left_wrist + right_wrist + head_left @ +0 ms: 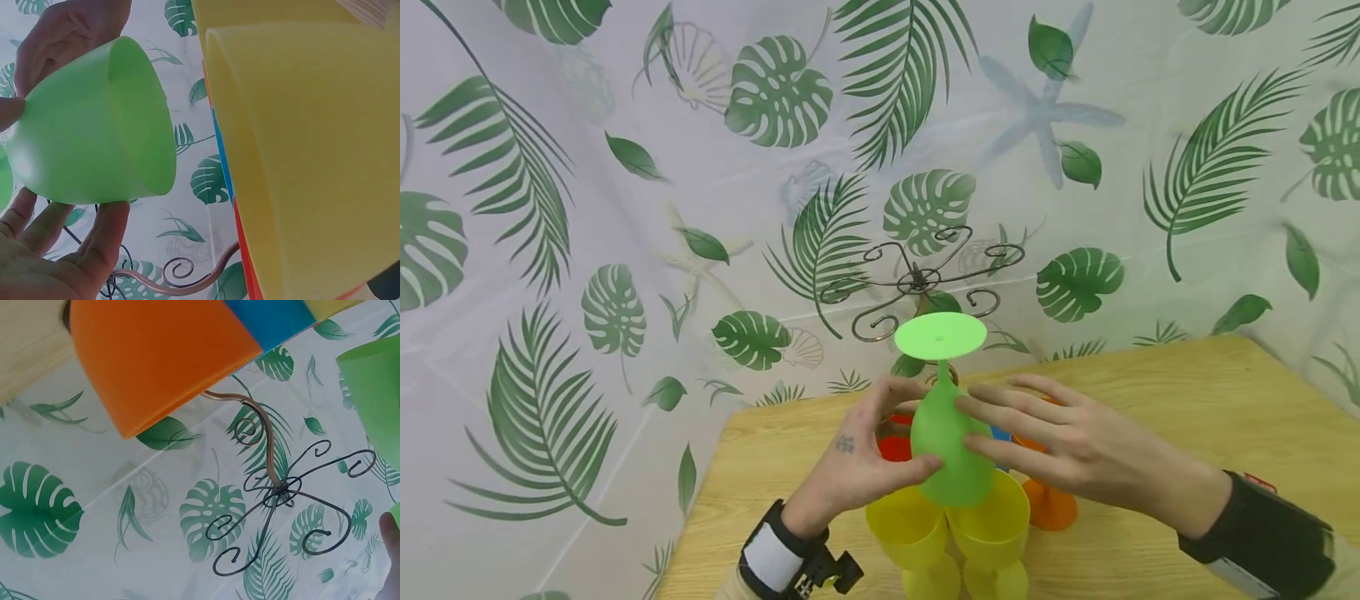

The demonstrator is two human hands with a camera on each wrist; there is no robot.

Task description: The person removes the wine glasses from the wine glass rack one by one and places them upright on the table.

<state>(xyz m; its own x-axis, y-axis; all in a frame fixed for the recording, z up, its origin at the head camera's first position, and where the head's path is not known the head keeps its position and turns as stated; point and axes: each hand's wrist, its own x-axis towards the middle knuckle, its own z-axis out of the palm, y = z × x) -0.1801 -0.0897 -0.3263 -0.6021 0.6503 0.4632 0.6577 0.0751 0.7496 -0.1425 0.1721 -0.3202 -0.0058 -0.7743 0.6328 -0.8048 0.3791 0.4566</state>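
An upside-down green plastic goblet (951, 446), its round foot on top, is held above two upright yellow goblets (988, 517). The left hand (868, 454) grips its bowl, with thumb in front and fingers partly hidden behind. From the other side, the right hand (1067, 429) touches the bowl with nearly straight fingers; its thumb is hidden. In the left wrist view the green goblet's open rim (140, 119) shows beside a large yellow bowl (312, 156). Only part of the green bowl (375, 394) reaches the right wrist view.
Behind the hands rises a metal stand (917, 282) with curled wire arms. A red goblet (895, 448), a blue one (1002, 437) and an orange one (162, 356) stand on the wooden table (1180, 400). Leaf-patterned sheeting (880, 108) covers the background.
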